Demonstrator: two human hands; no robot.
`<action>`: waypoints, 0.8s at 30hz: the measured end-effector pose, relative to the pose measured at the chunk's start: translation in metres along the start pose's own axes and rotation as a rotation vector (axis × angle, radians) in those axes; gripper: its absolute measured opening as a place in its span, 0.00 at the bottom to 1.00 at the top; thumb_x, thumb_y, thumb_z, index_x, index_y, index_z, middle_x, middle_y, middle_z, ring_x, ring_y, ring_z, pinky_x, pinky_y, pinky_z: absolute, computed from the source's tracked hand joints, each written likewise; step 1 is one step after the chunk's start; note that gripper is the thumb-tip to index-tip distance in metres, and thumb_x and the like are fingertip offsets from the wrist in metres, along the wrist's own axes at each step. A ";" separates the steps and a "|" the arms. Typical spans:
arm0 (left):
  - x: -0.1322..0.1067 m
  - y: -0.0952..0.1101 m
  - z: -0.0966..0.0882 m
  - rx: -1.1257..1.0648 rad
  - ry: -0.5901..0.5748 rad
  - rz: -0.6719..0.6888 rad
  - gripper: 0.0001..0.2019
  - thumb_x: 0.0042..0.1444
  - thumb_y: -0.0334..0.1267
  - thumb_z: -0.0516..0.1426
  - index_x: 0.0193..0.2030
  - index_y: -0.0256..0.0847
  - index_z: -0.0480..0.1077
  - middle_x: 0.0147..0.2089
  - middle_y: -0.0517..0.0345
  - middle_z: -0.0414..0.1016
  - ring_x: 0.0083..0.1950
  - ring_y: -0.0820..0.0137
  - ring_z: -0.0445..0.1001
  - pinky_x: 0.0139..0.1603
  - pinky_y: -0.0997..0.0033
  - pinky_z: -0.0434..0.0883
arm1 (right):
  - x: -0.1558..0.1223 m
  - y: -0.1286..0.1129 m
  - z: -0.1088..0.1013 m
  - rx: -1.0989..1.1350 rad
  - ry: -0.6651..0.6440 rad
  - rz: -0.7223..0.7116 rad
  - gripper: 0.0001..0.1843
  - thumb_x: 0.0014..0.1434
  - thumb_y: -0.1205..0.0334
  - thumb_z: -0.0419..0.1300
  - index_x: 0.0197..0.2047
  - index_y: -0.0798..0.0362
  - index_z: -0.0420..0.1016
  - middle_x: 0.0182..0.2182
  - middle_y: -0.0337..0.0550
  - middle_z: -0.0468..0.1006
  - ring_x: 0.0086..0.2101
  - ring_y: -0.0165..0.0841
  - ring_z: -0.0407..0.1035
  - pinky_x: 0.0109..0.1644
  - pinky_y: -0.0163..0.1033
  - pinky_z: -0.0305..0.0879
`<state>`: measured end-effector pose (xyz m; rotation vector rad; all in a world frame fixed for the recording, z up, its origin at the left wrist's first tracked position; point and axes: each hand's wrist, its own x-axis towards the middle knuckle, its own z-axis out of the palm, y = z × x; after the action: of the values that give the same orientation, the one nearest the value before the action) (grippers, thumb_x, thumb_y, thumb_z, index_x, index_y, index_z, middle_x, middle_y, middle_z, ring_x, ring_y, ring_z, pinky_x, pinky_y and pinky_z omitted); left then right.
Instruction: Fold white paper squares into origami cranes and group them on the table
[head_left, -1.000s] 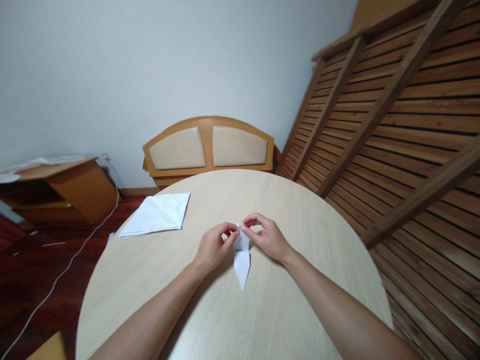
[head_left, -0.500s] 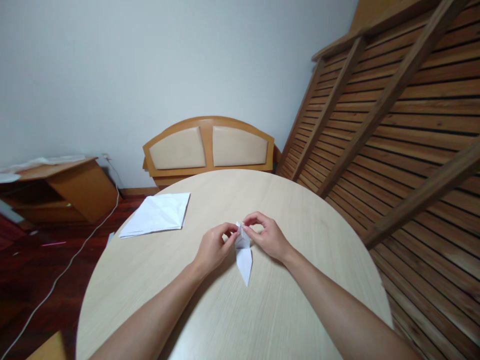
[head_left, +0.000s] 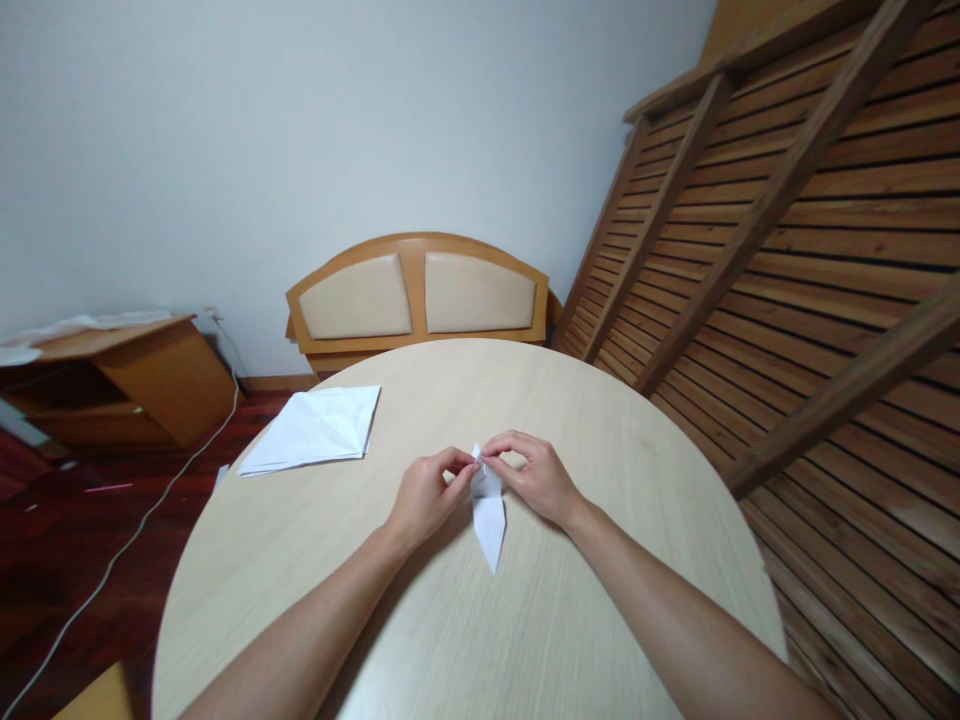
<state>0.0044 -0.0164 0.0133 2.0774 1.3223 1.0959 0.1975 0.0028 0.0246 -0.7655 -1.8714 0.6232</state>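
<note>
A narrow piece of folded white paper [head_left: 489, 525] lies over the middle of the round table, its pointed lower end toward me. My left hand [head_left: 433, 493] pinches its far end from the left between thumb and fingertips. From the right, my right hand [head_left: 534, 474] pinches the same far end, fingers bent and thumb beneath. The two sets of fingertips almost meet at the paper's top, where a small white tip sticks up between them. Small folds under the fingertips are partly hidden.
A stack of white paper sheets [head_left: 315, 430] lies at the left of the round table [head_left: 600, 600]. Past the far edge stands a padded headboard [head_left: 416, 290]. Wooden slats [head_left: 750, 250] lean at the right. A low cabinet [head_left: 150, 380] and a white cable [head_left: 135, 540] are at the left.
My right fingertips have come slightly down and left, closer to my left fingertips at the paper's far end. The paper's lower point has barely shifted.
</note>
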 end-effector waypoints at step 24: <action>-0.001 -0.001 0.000 -0.037 -0.070 0.012 0.12 0.65 0.39 0.53 0.45 0.41 0.78 0.39 0.57 0.83 0.34 0.71 0.78 0.32 0.76 0.70 | 0.001 0.007 0.001 0.106 -0.037 0.178 0.07 0.65 0.60 0.58 0.40 0.51 0.77 0.37 0.42 0.80 0.39 0.34 0.74 0.46 0.40 0.69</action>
<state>0.0039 -0.0171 0.0125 2.0795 1.2486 1.0355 0.1977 0.0075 0.0198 -0.8610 -1.8004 0.8475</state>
